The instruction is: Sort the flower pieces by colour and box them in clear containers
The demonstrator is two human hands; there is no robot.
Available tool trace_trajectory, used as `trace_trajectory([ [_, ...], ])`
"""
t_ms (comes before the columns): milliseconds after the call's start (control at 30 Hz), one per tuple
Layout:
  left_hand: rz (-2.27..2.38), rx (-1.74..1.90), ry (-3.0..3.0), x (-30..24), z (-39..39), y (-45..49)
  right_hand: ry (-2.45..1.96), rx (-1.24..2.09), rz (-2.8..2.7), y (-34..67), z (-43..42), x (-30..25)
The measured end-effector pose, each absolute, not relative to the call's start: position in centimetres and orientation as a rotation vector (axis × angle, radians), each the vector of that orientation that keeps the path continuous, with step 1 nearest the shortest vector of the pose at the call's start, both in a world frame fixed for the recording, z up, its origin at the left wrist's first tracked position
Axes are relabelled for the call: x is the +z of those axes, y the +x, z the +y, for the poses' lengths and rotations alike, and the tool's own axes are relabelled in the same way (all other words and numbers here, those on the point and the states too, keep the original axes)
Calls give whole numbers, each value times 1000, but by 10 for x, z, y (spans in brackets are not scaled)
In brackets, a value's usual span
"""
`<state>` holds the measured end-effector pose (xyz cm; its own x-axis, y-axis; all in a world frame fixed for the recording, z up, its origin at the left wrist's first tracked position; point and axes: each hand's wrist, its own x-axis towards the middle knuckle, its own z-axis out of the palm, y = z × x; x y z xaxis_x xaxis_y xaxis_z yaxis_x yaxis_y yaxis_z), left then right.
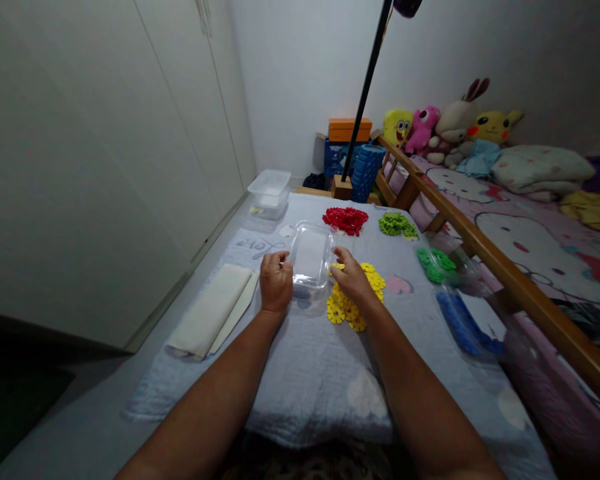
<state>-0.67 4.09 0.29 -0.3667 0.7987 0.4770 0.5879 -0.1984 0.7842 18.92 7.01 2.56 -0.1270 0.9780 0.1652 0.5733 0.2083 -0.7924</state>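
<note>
A clear plastic container (310, 257) with a pale, flat area showing through it is between my hands over the table. My left hand (277, 281) closes on its left edge, fingers curled. On the opposite side, the thumb and fingers of my right hand (349, 272) pinch the right edge. Yellow notched plastic discs (343, 308) lie in a loose pile beneath and beside my right hand. Farther back are a red pile of small pieces (346, 220) and a light green pile (397, 225). A folded cream cloth (211, 310) rests left of my left hand.
A grey-blue cloth (320, 373) covers the table. Stacked clear containers (270, 190) stand at the back left. At the right edge, clear boxes hold green pieces (436, 265) and blue pieces (463, 323). A wooden bed rail (500, 253) borders the right side; a black pole (367, 90) rises behind.
</note>
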Motion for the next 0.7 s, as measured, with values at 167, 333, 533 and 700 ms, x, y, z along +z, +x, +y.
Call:
trace_trajectory([
  [167,1826,1653,1663,1,41,-6,-1449,760,-1884,193,69,22],
  [333,1825,1671,1623,-1,42,-6,-1390,691,-1921,192,68,21],
  [533,1840,1701,1538,0,41,-5,-1427,715,-1886,190,64,25],
  [700,1832,1738,1319,0,46,-12,-1421,812,-1828,184,59,29],
])
